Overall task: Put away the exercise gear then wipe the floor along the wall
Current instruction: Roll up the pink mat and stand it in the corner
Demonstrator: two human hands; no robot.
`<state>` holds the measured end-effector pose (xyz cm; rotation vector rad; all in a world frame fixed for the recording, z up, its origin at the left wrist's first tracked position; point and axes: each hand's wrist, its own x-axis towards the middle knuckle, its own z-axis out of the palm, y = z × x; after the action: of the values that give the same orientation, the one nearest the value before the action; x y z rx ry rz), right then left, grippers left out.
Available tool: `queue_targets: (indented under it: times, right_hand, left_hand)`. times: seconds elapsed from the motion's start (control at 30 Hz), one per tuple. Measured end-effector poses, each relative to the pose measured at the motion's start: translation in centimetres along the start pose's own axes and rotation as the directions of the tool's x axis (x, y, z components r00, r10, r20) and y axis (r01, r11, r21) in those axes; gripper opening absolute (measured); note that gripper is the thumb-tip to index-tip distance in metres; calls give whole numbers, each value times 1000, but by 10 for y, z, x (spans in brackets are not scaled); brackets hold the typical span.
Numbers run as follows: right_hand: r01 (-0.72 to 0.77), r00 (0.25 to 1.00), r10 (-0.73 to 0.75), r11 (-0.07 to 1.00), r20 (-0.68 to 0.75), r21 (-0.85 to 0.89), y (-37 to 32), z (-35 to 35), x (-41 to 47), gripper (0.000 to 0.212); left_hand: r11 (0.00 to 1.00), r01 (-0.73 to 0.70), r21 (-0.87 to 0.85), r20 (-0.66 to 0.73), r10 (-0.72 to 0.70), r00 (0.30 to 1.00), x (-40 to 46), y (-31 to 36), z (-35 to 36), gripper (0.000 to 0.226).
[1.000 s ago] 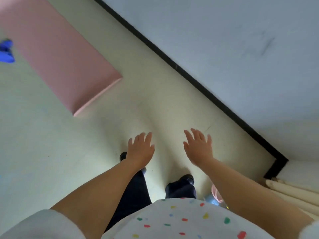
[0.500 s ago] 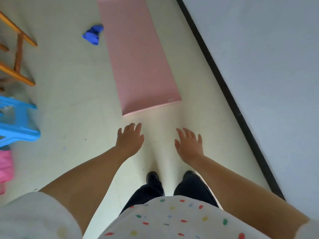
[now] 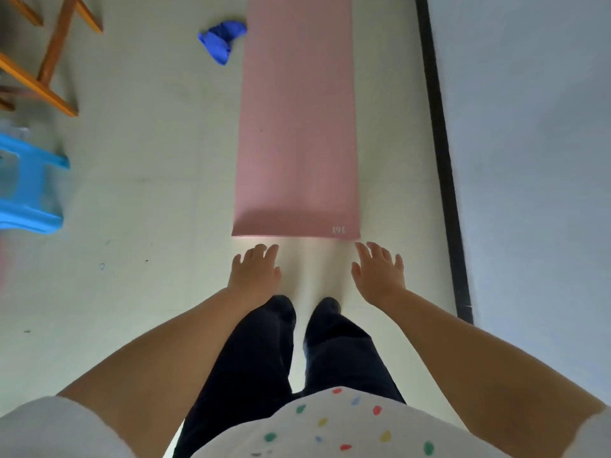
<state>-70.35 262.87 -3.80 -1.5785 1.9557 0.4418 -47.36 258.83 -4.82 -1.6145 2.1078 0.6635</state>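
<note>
Left hand (image 3: 256,271) and right hand (image 3: 378,272) empty, fingers spread, just short of pink mat (image 3: 297,127)

Bare floor (image 3: 158,200) left of mat (image 3: 297,127); wall (image 3: 529,160) crowds right.

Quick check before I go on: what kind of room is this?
Probably a room at home used for exercise. A pink mat lies unrolled on the pale floor beside the wall, with a blue plastic stool and a wooden frame nearby.
</note>
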Motion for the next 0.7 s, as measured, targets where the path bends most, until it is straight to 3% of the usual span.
queue_targets:
  times: [0.13,0.33,0.53,0.63,0.7]
  right_hand:
    - [50,998,-50,999,26,-17,-20,-9,60,50]
    - [-60,995,53,995,87,75,-29,35,162,49]
    - [53,979,-43,998,201,-46,-14,146,315,48]
    - [161,968,-141,983,209,-85,-10,207,401,49]
    - [260,942,-228,960,245,-105,-7,244,450,54]
  left_hand:
    - [1000,16,-8,26,-16,1000,54,-24,-5,48]
    - [1000,16,-19,53,-15,998,175,-63,27,43]
    - [998,-56,22,154,52,987,323,-85,151,39]
    - [985,-172,16,184,166,969,399,-96,228,48]
    - [965,-261,20,274,246,930,439,-103,273,57]
